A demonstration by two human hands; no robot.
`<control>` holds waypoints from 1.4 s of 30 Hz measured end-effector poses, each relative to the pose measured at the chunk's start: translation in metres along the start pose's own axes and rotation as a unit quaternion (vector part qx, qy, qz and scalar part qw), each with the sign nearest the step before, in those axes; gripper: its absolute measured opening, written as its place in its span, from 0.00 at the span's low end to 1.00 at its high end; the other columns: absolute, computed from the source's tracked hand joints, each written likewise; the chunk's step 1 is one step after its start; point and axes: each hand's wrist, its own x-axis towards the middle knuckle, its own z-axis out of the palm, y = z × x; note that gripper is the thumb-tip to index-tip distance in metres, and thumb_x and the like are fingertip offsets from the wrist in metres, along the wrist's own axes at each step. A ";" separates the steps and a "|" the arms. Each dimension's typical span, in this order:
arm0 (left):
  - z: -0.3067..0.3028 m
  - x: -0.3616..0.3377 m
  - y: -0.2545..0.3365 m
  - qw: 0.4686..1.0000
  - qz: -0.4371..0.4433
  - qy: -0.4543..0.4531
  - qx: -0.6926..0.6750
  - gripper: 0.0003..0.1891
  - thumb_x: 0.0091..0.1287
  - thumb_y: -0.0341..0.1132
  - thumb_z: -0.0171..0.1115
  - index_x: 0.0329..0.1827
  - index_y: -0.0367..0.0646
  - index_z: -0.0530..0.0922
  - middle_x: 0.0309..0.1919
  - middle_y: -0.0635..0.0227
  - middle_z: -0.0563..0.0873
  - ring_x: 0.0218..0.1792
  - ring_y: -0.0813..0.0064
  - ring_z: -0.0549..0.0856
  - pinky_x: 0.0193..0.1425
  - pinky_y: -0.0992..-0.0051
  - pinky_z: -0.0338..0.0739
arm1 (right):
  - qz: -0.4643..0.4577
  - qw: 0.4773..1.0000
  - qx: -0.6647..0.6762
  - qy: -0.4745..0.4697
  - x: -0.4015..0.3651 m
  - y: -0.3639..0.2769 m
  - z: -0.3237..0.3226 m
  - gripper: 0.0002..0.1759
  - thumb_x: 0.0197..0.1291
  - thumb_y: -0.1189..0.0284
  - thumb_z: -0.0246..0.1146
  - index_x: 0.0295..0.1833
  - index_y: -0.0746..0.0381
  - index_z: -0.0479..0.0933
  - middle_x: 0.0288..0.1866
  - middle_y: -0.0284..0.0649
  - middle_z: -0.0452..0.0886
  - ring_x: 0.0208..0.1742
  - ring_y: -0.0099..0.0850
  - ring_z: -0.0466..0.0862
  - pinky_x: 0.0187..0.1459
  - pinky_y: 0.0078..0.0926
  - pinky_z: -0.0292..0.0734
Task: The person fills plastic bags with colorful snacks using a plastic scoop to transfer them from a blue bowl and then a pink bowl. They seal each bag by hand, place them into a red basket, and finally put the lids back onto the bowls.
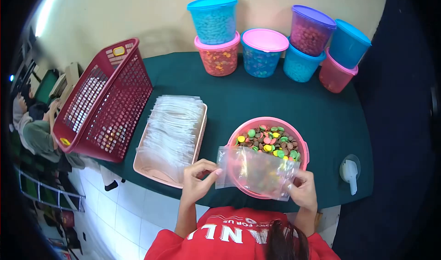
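A clear plastic bag [257, 168] stretches flat between my two hands, above the near half of a pink tub [303, 152]. My left hand [198, 182] pinches its left end, and my right hand [304, 190] grips its right end. Nothing shows inside the bag; the colours seen through it belong to the tub's contents. Round candies [264, 138] in brown, green, yellow and pink fill the tub. Left of the tub stands a pale pink tray [200, 136] with a thick row of clear plastic bags [172, 122].
A maroon basket [117, 90] stands at the left. Lidded tubs of candies [218, 60] are stacked along the back of the green-covered table [216, 104]. A small clear bowl with a white scoop [351, 173] lies at the right. Another person [39, 134] is beyond the basket.
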 end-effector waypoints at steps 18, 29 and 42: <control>0.018 -0.009 0.059 0.944 0.252 -0.059 0.206 0.41 0.37 0.50 0.73 0.53 0.41 0.64 0.50 0.60 0.69 0.52 0.63 0.69 0.58 0.63 0.60 | -0.057 0.998 0.026 0.024 0.007 0.001 -0.002 0.16 0.47 0.86 0.54 0.43 0.67 0.77 0.40 0.39 0.76 0.40 0.23 0.76 0.42 0.18 0.71; 0.056 -0.006 0.047 0.896 0.274 -0.183 0.298 0.37 0.31 0.41 0.76 0.48 0.38 0.74 0.33 0.64 0.79 0.35 0.68 0.78 0.45 0.69 0.70 | 0.036 0.989 0.141 -0.029 -0.024 -0.010 -0.009 0.24 0.51 0.82 0.52 0.57 0.64 0.66 0.43 0.39 0.75 0.32 0.20 0.79 0.28 0.14 0.73; -0.018 -0.033 -0.015 0.996 0.013 0.091 0.014 0.48 0.31 0.52 0.75 0.55 0.33 0.66 0.44 0.62 0.71 0.41 0.69 0.75 0.43 0.71 0.72 | 0.312 0.609 -0.468 0.559 -0.151 0.116 -0.222 0.22 0.46 0.58 0.63 0.46 0.58 0.75 0.47 0.40 0.75 0.50 0.42 0.72 0.51 0.40 0.65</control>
